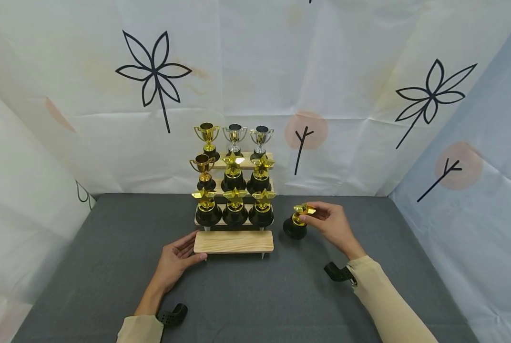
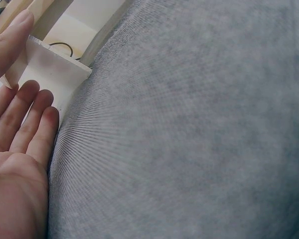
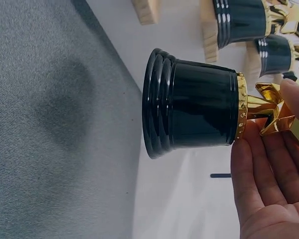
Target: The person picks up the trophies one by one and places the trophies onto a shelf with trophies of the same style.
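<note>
My right hand (image 1: 330,224) grips a gold star trophy (image 3: 204,104) by its star, right of the stand. Its black round base shows in full, raised over the grey cloth with a shadow below, while fingers cover part of the star. My left hand (image 1: 174,262) touches the left end of the lowest wooden step (image 1: 234,242), thumb at the front and long fingers fairly straight beside it. In the left wrist view a white side support (image 2: 55,64) shows by the fingertips. Star trophies (image 1: 235,209) fill the step above that bare one.
Higher steps carry more star trophies (image 1: 260,176), a bronze-toned cup (image 1: 203,164), a gold cup (image 1: 207,133) and two silver cups (image 1: 261,136). A patterned white cloth backdrop (image 1: 350,157) stands behind the grey table (image 1: 109,247).
</note>
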Demonstrator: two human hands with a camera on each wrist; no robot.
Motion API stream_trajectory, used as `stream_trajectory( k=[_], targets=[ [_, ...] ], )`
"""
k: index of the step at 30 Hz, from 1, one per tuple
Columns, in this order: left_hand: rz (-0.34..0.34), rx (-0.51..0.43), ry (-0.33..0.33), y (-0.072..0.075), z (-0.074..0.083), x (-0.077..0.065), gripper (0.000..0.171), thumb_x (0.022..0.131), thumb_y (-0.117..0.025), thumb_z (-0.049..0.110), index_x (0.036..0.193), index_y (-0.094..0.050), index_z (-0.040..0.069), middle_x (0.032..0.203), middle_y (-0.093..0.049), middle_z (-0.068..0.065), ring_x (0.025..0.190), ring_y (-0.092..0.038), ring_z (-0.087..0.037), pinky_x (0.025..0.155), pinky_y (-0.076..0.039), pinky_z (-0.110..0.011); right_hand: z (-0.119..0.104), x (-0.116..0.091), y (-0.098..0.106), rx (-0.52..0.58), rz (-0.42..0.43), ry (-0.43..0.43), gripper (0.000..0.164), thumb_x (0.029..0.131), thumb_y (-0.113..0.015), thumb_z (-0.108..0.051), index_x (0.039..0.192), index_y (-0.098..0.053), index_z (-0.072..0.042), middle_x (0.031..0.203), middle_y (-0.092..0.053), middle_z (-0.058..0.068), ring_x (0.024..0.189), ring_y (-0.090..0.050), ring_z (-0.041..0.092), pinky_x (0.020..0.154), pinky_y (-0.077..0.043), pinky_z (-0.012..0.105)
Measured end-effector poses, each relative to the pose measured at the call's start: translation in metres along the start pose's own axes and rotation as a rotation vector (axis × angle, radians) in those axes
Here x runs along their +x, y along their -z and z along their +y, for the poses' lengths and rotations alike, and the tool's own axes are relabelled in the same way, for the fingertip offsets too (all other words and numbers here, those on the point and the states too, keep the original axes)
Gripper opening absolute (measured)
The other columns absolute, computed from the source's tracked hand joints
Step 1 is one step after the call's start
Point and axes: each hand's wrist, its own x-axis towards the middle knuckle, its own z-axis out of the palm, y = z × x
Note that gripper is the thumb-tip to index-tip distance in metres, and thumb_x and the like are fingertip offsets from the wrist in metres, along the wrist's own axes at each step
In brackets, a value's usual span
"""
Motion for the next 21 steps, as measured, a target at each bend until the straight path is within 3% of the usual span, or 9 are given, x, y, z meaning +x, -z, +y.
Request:
stream_trajectory(
  k=[4,10,21],
  targets=[
    [0.001,-0.003,0.004,0.0,0.0,0.0,0.079,0.08,-0.087,0.006,0.148,-0.047,-0.004,0.148,-0.05,-0.022,0.127,-0.056,-0.011,0.102,-0.05,-0.02,-0.005,-0.005,0.001,-0.019,-0.008,-0.011,0.042,0.088,-0.082,-0.013,0.124,-0.069,0.004,0.116,-0.071,0.02,0.105,-0.071,0.029,0.085,-0.06,0.025],
    [-0.002,-0.009,0.0,0.001,0.0,0.0,0.079,0.081,-0.087,0.005,0.148,-0.047,-0.004,0.148,-0.049,-0.022,0.124,-0.056,-0.005,0.102,-0.05,-0.02,-0.01,-0.014,-0.001,-0.023,-0.016,-0.02,0.043,0.087,-0.083,-0.014,0.124,-0.069,0.003,0.118,-0.07,0.018,0.109,-0.069,0.029,0.087,-0.059,0.025],
    [-0.009,-0.012,-0.013,0.001,-0.001,0.0,0.079,0.081,-0.086,0.005,0.149,-0.046,-0.005,0.149,-0.049,-0.022,0.123,-0.056,-0.003,0.102,-0.049,-0.02,-0.02,-0.022,-0.013,0.038,-0.039,0.061,0.037,0.086,-0.082,-0.007,0.12,-0.071,0.004,0.114,-0.071,0.018,0.106,-0.07,0.016,0.089,-0.059,0.025]
  ],
)
